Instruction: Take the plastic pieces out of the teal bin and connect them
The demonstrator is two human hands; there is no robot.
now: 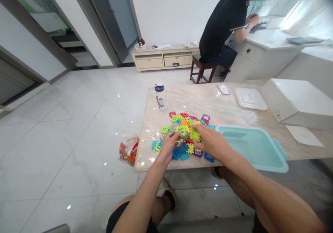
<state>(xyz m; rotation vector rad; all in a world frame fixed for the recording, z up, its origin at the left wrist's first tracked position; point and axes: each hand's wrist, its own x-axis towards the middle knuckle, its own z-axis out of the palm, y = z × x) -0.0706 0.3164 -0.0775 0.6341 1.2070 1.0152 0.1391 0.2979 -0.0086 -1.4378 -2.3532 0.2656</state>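
Note:
A pile of colourful plastic interlocking tiles (pixel 183 151) with notched edges lies on the marble-look table (pixel 145 156). My left hand (pixel 169 144) is closed at the pile's left side, thumb and fingertips pinching a lime-green tile (pixel 182 130). Across from it, my right hand (pixel 212 139) grips a yellow-green tile (pixel 195 135) with a windowed middle between thumb and fingers. The two held tiles are close together above the pile; whether they touch I cannot tell. Blue, red, purple, yellow and grey tiles surround both hands.
A pale turquoise tub (pixel 249 148) stands right of the pile. Behind are a water bottle (pixel 160 96), a white lid (pixel 250 98) and a white box (pixel 299 101). A plastic bag (pixel 129 149) is on the floor. Another person (pixel 221 25) sits on a stool at a far desk.

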